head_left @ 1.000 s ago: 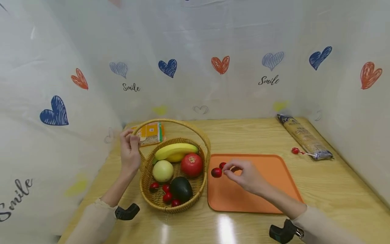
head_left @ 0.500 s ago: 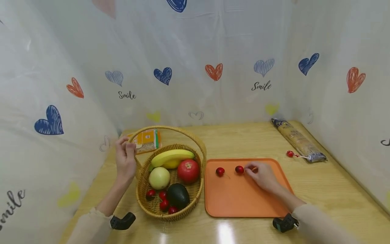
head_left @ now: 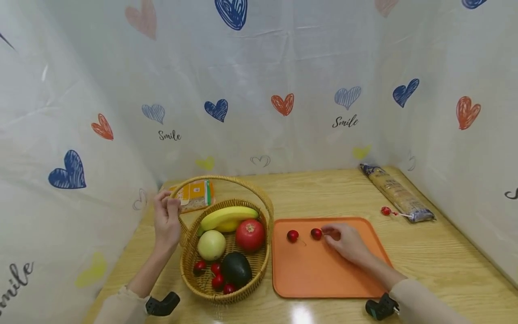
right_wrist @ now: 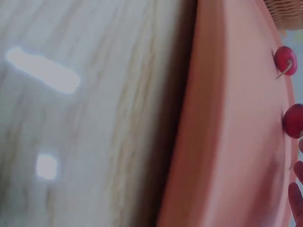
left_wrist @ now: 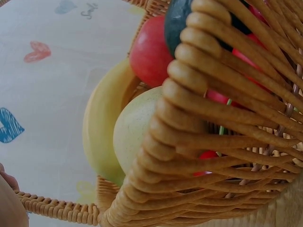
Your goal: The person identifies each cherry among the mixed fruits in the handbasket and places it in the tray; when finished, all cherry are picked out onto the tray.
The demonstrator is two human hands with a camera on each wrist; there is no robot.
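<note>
My left hand [head_left: 167, 220] grips the left side of the handle of a wicker basket [head_left: 226, 296]. Inside it lie bananas [head_left: 228, 217], a pomegranate [head_left: 250, 235], a pale green round fruit [head_left: 212, 245], a dark green avocado-like fruit [head_left: 236, 269] and several red cherries [head_left: 217, 282]. To the basket's right is an orange tray [head_left: 323, 274], with a stemmed cherry [head_left: 292, 236] near its upper left. Another cherry [head_left: 316, 234] sits to the right of that one, my right hand [head_left: 348, 243] pinching it by the stem. The right wrist view shows both cherries, fingertips [right_wrist: 296, 201] at its edge.
An orange packet [head_left: 196, 194] lies behind the basket's handle. At the back right there is a long clear bag of noodle-like food [head_left: 394, 191], with a red wrapped lollipop [head_left: 387, 210] beside it. Heart-printed sheeting [head_left: 259, 135] walls in the wooden table [head_left: 315, 193].
My right hand has carried a cherry rightward from near the basket's edge to the tray's upper middle, apart from the other cherry. The left hand keeps its hold on the handle. The head view has tilted.
</note>
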